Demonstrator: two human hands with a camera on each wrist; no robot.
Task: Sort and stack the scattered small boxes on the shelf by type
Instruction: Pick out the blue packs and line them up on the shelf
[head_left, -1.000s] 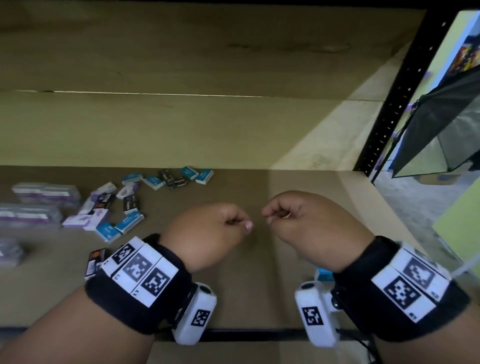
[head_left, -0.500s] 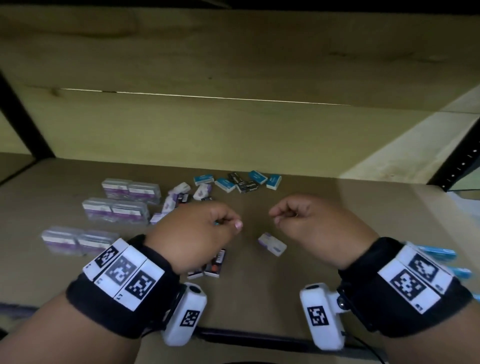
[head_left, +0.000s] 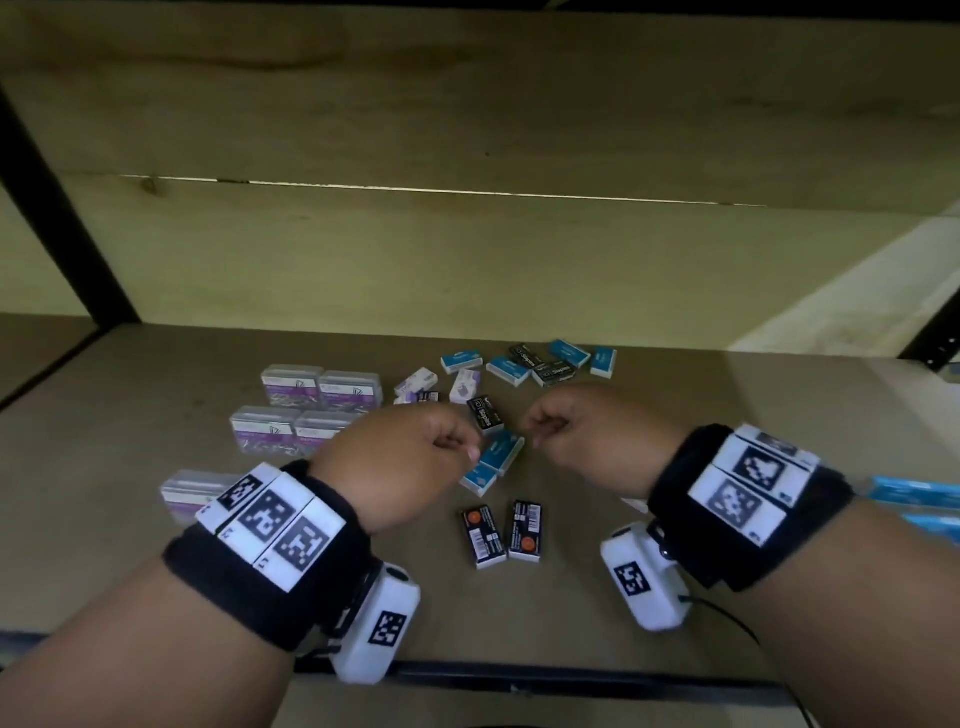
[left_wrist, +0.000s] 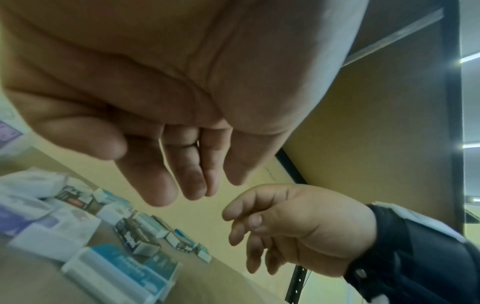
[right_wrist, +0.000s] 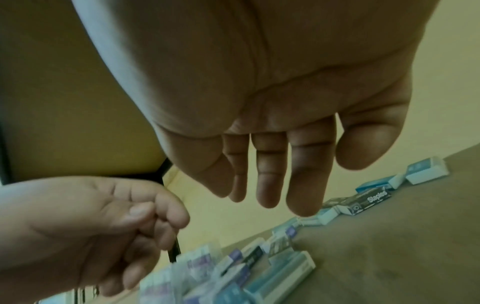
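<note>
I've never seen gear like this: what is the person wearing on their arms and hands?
Hands bare. Each wrist has a wide black band topped with white tiles printed with black square codes, plus a white box-shaped camera underneath bearing another code. A thin black cable trails from the right one.

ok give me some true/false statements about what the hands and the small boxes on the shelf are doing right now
1. The left hand holds a blue box. False: its fingers hang loosely curled and hold nothing.
2. Two black boxes lie side by side on the shelf, nearer the person than the hands. True.
3. The clear purple-labelled cases sit to the right of the right hand. False: they are on the left side of the shelf.
4. A black box marked Staples lies among blue boxes near the back wall. True.
5. The right hand is empty. True.
</note>
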